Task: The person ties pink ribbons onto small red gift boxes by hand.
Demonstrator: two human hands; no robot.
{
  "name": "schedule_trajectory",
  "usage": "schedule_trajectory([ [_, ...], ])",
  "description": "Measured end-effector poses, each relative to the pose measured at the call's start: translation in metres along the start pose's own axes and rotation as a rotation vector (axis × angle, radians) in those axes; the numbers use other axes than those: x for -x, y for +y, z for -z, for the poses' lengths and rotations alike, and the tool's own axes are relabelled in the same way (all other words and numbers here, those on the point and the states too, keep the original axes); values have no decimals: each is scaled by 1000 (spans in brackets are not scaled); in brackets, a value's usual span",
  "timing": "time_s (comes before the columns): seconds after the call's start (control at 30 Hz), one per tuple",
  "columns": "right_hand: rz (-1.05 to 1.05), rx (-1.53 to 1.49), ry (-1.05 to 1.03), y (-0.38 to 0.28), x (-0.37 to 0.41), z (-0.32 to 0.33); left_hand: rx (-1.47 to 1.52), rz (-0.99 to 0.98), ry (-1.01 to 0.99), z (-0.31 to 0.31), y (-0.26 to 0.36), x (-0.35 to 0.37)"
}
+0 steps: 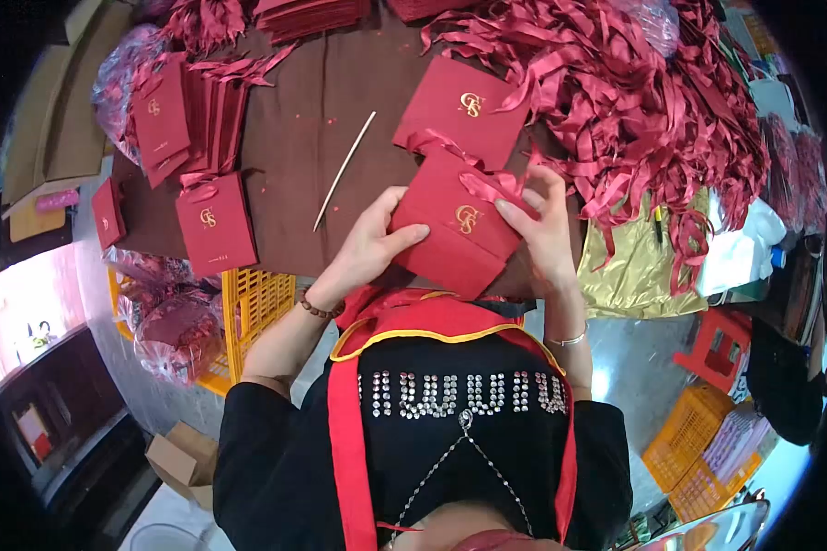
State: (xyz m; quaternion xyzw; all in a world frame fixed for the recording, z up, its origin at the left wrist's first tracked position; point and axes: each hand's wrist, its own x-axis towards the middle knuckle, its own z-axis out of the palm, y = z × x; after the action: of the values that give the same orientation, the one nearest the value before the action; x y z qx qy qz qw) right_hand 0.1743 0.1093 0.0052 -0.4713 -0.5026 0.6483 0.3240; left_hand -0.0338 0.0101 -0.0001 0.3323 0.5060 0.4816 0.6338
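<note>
A dark red gift bag (pixel 448 241) with a gold monogram is held between both hands at the table's front edge. My left hand (pixel 374 237) grips its left side, thumb on the front face. At the upper right corner, my right hand (pixel 542 228) pinches the bag beside its ribbon (pixel 480 186), fingers bent. Just behind lies another red piece with the same monogram (pixel 459 110), partly covered by the held bag. Left of my hands, a thin pale stick (pixel 344 172) rests on the brown cloth.
A large heap of red ribbons (pixel 616 110) covers the table's right side. Finished-looking red bags (pixel 216 225) stand at left, near a stack of bags (pixel 188 119). Yellow crates (pixel 259 308) are below the left edge; gold wrapping (pixel 639 266) hangs at right.
</note>
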Motion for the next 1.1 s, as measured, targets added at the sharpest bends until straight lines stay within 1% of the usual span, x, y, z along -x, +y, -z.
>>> schedule_trajectory([
  [0.03, 4, 2, -12, 0, 0, -2, 29, 14, -1, 1, -4, 0],
  [0.07, -5, -29, 11, 3, 0, -2, -33, -24, -15, 5, -11, 1],
  [0.1, -14, -61, 33, 4, -1, -2, -34, -32, -3, 6, -8, 2],
  [0.13, -24, -142, 26, 4, 0, -3, -1, -12, -29, 6, -5, 5],
  [0.17, -20, -140, 15, 5, -1, -3, 34, 9, -56, 6, -3, 7],
  [0.23, -41, -290, -99, 9, -3, -2, 69, 20, -52, 10, 1, 12],
  [0.27, -92, -282, -146, 11, -6, 2, 106, 31, -72, 13, 7, 14],
  [0.33, -116, -292, -146, 8, -4, 5, 219, 49, -95, 19, 19, 21],
  [0.37, -139, -318, -170, 7, -7, 0, 207, 34, -55, 26, 21, 23],
  [0.4, -69, -241, -187, 7, -11, -2, 176, -8, -4, 37, 24, 28],
  [0.43, -152, -383, -201, 5, -13, -3, 139, -52, 55, 48, 31, 36],
  [0.47, -196, -438, -174, 7, -17, -2, 156, -81, 129, 58, 43, 45],
  [0.5, -164, -454, -201, 14, -22, -1, 132, -106, 195, 73, 52, 57],
  [0.53, -135, -479, -209, 20, -26, -2, 150, -169, 290, 86, 58, 67],
  [0.57, -161, -434, -202, 22, -29, -3, 171, -233, 372, 98, 63, 76],
  [0.6, -165, -443, -244, 25, -31, -5, 205, -301, 445, 109, 69, 89],
  [0.63, -173, -449, -276, 29, -32, -8, 179, -386, 520, 125, 68, 97],
  [0.7, -187, -424, -296, 32, -31, -10, 250, -385, 531, 148, 72, 123],
  [0.77, -200, -401, -309, 37, -30, -9, 275, -477, 576, 164, 69, 142],
  [0.83, -201, -367, -286, 44, -28, -7, 296, -516, 609, 182, 60, 155],
  [0.9, -205, -387, -307, 46, -28, -5, 217, -569, 769, 193, 60, 166],
  [0.97, -192, -366, -292, 46, -29, -3, 189, -587, 815, 198, 67, 182],
  [1.03, -188, -381, -328, 45, -30, -6, 141, -580, 898, 201, 75, 196],
  [1.07, -188, -373, -328, 46, -31, -6, 28, -574, 997, 201, 80, 201],
  [1.1, -189, -363, -320, 47, -30, -4, -39, -516, 1070, 205, 82, 209],
])
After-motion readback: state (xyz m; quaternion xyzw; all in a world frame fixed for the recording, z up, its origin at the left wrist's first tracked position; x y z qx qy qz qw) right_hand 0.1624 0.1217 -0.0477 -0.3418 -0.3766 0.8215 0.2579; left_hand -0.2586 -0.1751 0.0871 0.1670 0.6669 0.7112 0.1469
